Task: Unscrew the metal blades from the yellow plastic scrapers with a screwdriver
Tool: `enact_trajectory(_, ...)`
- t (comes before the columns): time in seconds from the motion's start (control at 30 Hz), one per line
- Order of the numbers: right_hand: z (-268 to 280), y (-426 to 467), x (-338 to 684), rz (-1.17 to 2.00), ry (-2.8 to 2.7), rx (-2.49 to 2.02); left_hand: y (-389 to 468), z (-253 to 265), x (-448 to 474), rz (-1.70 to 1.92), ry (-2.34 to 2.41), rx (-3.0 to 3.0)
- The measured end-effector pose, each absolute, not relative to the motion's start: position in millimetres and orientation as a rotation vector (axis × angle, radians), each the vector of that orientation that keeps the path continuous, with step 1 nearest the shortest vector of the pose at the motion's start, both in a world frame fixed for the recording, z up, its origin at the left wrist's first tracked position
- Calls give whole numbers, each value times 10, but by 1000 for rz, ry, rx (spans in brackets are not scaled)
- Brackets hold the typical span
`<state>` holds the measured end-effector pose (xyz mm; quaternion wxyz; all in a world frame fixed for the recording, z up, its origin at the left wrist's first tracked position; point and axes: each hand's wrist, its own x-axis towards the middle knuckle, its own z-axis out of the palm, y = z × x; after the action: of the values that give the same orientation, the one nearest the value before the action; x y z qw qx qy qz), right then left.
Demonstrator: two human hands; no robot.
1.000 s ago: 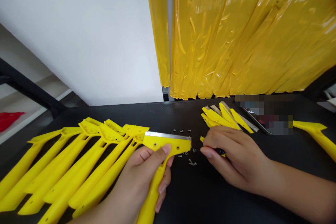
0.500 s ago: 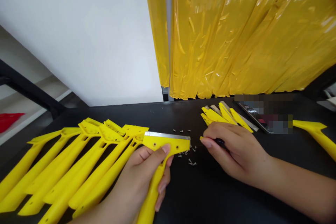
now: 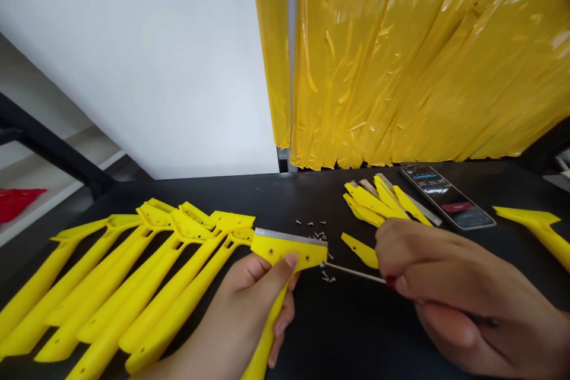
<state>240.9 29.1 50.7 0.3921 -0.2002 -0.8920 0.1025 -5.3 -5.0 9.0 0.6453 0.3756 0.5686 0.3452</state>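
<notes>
My left hand point(image 3: 262, 291) is closed around a yellow scraper point(image 3: 289, 249), thumb pressed on its head. A grey metal blade point(image 3: 285, 236) runs along the head's top edge, and two small holes show below it. On the right, my right hand point(image 3: 449, 291) grips a screwdriver point(image 3: 356, 273) with a thin shaft and a bit of red at the handle. Its shaft points left, the tip at a small screw beside the scraper head's right corner. Several loose screws point(image 3: 327, 277) lie around there. A yellow plate point(image 3: 358, 249) with a hole lies partly behind my right hand.
Several yellow scraper handles point(image 3: 146, 285) lie in a row at the left of the black table point(image 3: 312, 338). Yellow plates and blades point(image 3: 378, 199) are piled at the back, beside a phone point(image 3: 447, 199). Another yellow scraper handle point(image 3: 534, 225) lies far right. Yellow plastic sheeting point(image 3: 401, 59) hangs behind.
My right hand has moved right and closer. The screwdriver's shaft now shows, pointing left toward the scraper, and the yellow plate is more exposed. The scraper has shifted slightly right and down in view.
</notes>
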Motion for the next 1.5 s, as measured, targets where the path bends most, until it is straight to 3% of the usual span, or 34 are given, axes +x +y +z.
enact_trajectory(0.57,590,260,2424,350,-2336,-372,-109,144,1,684,1221,671)
enact_trajectory(0.83,522,195,2362,159,-2342,-481,-14,62,-60,571,1210,699)
enact_trajectory(1.03,528,116,2256,164,-2224,-713,-54,119,-45,755,1402,886)
enact_trajectory(1.5,478,74,2239,-276,-2438,-946,80,144,-105,802,1505,1083)
